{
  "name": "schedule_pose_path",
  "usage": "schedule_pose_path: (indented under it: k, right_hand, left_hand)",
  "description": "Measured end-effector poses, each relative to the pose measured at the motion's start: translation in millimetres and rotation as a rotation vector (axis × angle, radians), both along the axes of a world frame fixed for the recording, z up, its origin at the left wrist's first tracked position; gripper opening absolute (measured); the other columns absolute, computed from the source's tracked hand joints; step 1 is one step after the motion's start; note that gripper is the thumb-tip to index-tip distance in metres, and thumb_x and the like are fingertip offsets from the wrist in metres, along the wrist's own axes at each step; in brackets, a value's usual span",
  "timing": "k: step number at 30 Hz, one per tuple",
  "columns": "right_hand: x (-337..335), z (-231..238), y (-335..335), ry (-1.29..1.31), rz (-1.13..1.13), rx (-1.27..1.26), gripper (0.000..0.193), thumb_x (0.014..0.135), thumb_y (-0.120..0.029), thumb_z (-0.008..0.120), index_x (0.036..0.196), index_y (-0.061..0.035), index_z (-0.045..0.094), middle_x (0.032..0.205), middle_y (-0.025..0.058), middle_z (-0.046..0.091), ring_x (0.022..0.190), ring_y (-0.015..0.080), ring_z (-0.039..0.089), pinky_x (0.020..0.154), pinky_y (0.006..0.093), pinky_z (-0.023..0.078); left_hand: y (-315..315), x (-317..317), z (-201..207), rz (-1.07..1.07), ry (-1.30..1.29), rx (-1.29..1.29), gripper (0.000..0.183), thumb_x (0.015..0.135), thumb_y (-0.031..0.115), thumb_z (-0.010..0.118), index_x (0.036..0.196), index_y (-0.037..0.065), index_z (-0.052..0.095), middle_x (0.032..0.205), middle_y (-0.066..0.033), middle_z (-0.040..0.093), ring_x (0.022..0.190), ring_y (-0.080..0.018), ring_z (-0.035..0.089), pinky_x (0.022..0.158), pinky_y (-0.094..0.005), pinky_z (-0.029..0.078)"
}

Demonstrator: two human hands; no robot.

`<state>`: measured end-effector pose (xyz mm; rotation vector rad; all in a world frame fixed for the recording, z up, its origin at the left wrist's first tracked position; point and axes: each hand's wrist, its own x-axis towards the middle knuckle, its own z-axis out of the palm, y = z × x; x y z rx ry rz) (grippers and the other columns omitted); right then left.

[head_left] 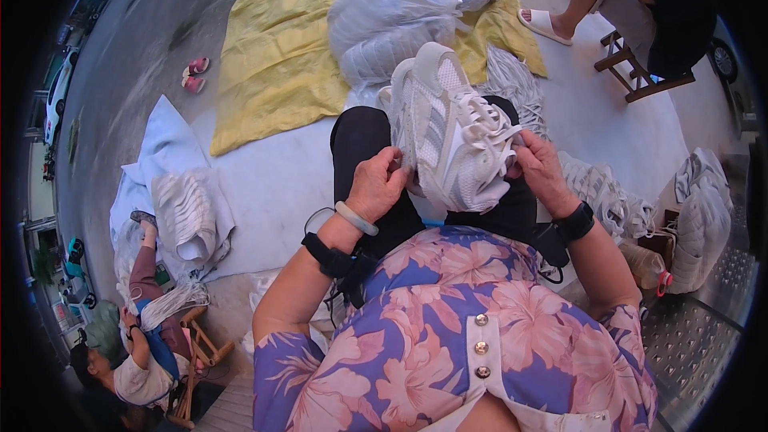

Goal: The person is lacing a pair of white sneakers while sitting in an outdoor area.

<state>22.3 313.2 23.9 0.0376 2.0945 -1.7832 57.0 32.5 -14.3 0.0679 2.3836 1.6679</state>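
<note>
White and grey sneakers (436, 124) rest across my dark-trousered knees, the front one covering most of another behind it. White laces (486, 124) run loosely over the front shoe's upper. My left hand (378, 182) is closed at the shoe's left side, thumb and fingers pinched together at its edge. On the other side my right hand (544, 170) is closed beside the lacing, its fingertips at a lace near the shoe's opening. The exact grip of the fingertips is partly hidden by the shoe.
Ahead, plastic-wrapped bundles of shoes (392, 20) lie on a yellow sheet (276, 56). A bunch of white laces (516, 84) hangs beyond my right knee. More shoes (600, 188) line my right. People sit on wooden stools (640, 72) at far right and lower left. Pink slippers (194, 76) lie far left.
</note>
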Motion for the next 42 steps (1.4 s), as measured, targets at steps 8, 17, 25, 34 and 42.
schedule_pose_path:
  k: [8,17,25,34,42]
  right_hand:
    - [10,1,44,-0.145,-0.286,-0.495,0.025,0.089,-0.011,0.050,0.112,-0.0029,0.057,0.101,0.0050,0.063,0.088,0.0139,0.062,0.078,0.0287,0.050]
    - [20,-7,58,-0.290,-0.338,-0.673,0.044,0.090,-0.018,0.055,0.130,-0.0037,0.043,0.119,0.0078,0.056,0.102,0.0167,0.058,0.087,0.0310,0.048]
    - [29,-60,124,-0.434,-0.238,-0.817,0.043,0.091,-0.024,0.053,0.128,-0.0037,0.045,0.115,0.0121,0.059,0.097,0.0206,0.061,0.084,0.0347,0.052]
    - [6,4,45,-0.088,-0.060,-0.321,0.024,0.087,-0.007,0.053,0.110,-0.0011,0.058,0.091,-0.0006,0.062,0.080,0.0088,0.059,0.069,0.0206,0.048]
    - [-10,19,-9,0.403,0.255,0.385,0.015,0.083,-0.009,0.047,0.086,0.0017,0.058,0.068,0.0195,0.058,0.058,0.0313,0.058,0.056,0.0375,0.045]
  left_hand:
    - [14,-7,21,-0.141,0.219,-0.424,0.027,0.077,0.017,0.059,0.095,0.001,0.047,0.076,-0.0187,0.060,0.066,-0.0372,0.060,0.060,-0.0433,0.049]
    - [18,-6,14,-0.157,0.624,-0.738,0.009,0.075,0.006,0.053,0.082,0.004,0.046,0.066,-0.0127,0.056,0.058,-0.0281,0.060,0.049,-0.0363,0.048]
    - [-6,-29,115,0.102,0.825,-0.638,0.014,0.075,0.003,0.052,0.088,0.000,0.056,0.065,-0.0158,0.057,0.055,-0.0300,0.057,0.049,-0.0339,0.045]
    - [-95,-76,98,0.465,0.157,0.191,0.013,0.087,0.011,0.052,0.091,0.002,0.060,0.068,0.0004,0.058,0.051,-0.0051,0.051,0.042,-0.0187,0.040]
    - [-90,-89,81,0.415,0.118,0.159,0.015,0.089,0.015,0.051,0.089,0.005,0.062,0.065,0.0037,0.056,0.048,-0.0023,0.047,0.041,-0.0166,0.034]
